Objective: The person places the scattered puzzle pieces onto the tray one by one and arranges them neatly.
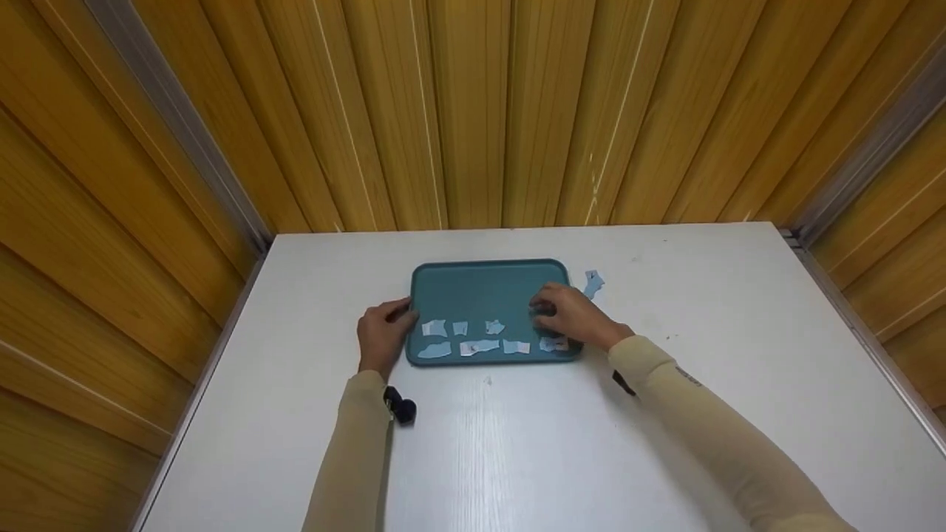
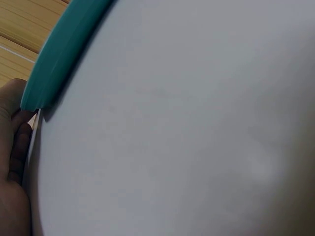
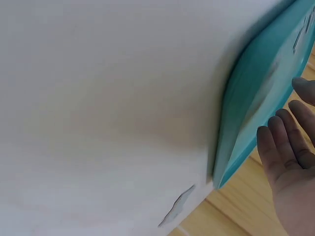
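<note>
A teal tray bears torn light-blue and white paper scraps in two loose rows. Three scraps, one a ragged piece, lie in the upper row; several, including a long scrap, line the near side. My left hand holds the tray's left rim, thumb at the edge and fingers along the outside. Over the tray's right part is my right hand, fingers loosely bent, thumb apart from them. Nothing shows between them in the right wrist view, where the palm is visible. Below that hand lies a corner scrap.
Another torn scrap lies on the white table just right of the tray, partly behind the right hand. Wood-look panels rise behind the table's far edge and on both sides.
</note>
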Available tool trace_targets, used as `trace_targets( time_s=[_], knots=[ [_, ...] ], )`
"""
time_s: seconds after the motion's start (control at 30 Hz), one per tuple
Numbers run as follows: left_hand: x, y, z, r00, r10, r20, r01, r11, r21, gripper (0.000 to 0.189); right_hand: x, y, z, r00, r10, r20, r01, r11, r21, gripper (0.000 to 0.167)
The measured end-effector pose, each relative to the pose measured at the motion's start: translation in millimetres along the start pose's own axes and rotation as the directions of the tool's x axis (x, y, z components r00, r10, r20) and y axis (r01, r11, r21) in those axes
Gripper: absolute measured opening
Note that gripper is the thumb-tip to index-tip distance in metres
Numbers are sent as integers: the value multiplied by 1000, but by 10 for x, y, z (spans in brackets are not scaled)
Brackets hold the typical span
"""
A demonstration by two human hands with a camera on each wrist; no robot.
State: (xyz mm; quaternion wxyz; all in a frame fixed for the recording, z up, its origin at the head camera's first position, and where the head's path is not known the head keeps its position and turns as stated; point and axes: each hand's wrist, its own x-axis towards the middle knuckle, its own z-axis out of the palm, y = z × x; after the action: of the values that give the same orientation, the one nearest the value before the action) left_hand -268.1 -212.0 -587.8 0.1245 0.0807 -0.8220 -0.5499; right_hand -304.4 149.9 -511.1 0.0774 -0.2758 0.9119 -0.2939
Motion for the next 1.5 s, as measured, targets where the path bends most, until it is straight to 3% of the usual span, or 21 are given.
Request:
trace_targets(
  time_s=[0.2, 0.47, 0.67, 0.83, 0.93, 1.2, 1.5],
  knots=[
    [23, -28, -1, 1000, 12, -10, -12, 1000, -7, 32, -79, 138, -178, 998, 62, -19, -62, 998, -6, 33],
    [6, -22, -20, 1000, -5, -14, 5, 1000, -16, 32, -168, 315, -359, 995, 62, -82, -63, 998, -10, 32],
    [2, -19, -24, 1000, 4, -17, -4, 1000, 5, 33, -220, 480, -473, 985, 118, -129, -117, 993, 14, 31],
    [-5, -3, -30, 1000, 1, -11, -1, 1000, 7, 33, -254, 617, -531, 979, 120, -163, -117, 993, 24, 29],
    [-9, 4, -32, 1000, -5, -15, 5, 1000, 8, 33, -262, 680, -552, 979, 138, -152, -134, 990, 35, 30],
    [2, -13, -29, 1000, 5, -14, -5, 1000, -3, 33, -235, 783, -598, 957, 278, -85, -276, 961, 34, 42],
    [-11, -9, -24, 1000, 19, -18, -19, 1000, -1, 32, -198, 834, -571, 967, 249, -58, -250, 968, -13, 47]
  ],
)
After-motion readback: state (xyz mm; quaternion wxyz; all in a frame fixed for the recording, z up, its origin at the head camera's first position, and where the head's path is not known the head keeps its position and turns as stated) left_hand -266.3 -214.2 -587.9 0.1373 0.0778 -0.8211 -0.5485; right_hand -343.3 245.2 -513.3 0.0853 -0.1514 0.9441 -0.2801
